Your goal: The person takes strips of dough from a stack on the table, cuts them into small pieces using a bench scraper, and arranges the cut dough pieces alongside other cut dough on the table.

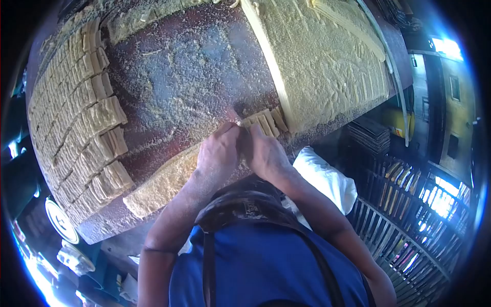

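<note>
My left hand and my right hand are close together at the table's near edge, fingers curled inward. Just beyond my right fingers lies a short row of cut dough strips. What the fingers hold is mostly hidden by the hands. A long crumb-coated dough roll runs along the near edge, its right end reaching my left wrist. Farther right, a pale straight strip borders a wide crumb-covered dough sheet.
Rows of cut dough pieces fill the table's left side. Loose crumbs dust the dark tabletop. A white bag is by my right forearm. Beyond the table at right are stacked dark trays and a metal railing.
</note>
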Available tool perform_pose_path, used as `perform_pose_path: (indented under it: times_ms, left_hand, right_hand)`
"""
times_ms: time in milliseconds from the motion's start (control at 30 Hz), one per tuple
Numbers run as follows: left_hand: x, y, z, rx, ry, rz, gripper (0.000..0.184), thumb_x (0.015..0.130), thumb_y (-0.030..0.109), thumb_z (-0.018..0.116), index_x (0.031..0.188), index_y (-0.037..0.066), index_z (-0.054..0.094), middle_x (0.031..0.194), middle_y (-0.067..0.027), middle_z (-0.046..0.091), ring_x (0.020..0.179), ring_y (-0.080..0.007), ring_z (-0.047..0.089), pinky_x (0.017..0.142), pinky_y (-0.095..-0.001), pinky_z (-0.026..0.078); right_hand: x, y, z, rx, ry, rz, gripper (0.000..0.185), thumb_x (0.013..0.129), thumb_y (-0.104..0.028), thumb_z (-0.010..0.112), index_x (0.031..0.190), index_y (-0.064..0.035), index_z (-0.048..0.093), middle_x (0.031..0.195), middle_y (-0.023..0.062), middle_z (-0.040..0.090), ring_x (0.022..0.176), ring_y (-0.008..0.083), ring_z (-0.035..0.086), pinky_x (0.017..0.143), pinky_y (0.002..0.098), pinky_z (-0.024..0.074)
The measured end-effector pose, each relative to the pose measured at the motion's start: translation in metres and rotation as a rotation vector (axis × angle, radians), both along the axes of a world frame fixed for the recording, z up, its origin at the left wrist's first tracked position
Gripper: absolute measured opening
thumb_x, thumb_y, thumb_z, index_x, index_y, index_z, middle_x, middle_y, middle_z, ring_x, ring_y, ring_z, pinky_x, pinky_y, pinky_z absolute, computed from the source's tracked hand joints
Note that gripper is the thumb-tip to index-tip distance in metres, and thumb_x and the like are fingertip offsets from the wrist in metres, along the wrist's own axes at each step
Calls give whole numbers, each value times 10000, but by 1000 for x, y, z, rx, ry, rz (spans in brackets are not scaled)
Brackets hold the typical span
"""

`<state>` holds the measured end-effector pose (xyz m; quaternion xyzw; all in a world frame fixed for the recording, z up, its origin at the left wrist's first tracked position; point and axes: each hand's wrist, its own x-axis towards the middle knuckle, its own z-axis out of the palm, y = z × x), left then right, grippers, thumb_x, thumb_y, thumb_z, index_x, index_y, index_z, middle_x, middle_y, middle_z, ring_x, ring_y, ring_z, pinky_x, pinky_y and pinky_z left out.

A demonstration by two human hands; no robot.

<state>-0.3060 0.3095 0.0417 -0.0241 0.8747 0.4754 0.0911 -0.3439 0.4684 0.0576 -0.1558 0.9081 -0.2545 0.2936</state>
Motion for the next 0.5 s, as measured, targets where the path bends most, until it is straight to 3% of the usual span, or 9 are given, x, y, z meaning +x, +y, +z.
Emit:
perform_pose_path:
  times_ms: [33,100,167,433,500]
  left_hand:
    - [1,-1,4,8,11,-7,219,833,49,691,1048,6,675,1056,-161,671,874,-367,693,757,-418,569]
    - [5,-2,5,6,89,39,238,829,42,691,1063,4,674,1071,-161,670,874,-369,693,760,-416,569]
    - [13,-2,6,25,125,80,257,825,35,692,1079,3,673,1086,-162,670,874,-370,694,763,-413,568]
    - [12,-9,-5,19,60,28,236,821,28,684,1057,12,676,1043,-149,672,875,-370,692,759,-422,568]
    - [11,-10,-4,42,29,19,224,818,16,676,1041,14,676,1019,-144,673,871,-373,690,754,-425,567]
  right_hand:
    - [2,2,2,-12,48,5,294,927,-151,610,1067,52,448,699,292,619,719,494,653,590,547,511]
    - [2,6,21,-41,123,37,291,932,-158,608,1054,53,449,685,287,613,700,487,651,576,537,507]
    - [9,4,57,-4,8,-112,258,931,-159,593,1034,13,431,725,280,626,717,510,648,666,570,529]
    - [16,-7,72,184,-150,23,258,940,-165,576,1057,15,432,775,271,656,782,477,675,712,564,528]
    - [15,-1,-14,111,-18,114,265,938,-172,582,1059,10,432,769,269,658,777,482,674,714,564,531]
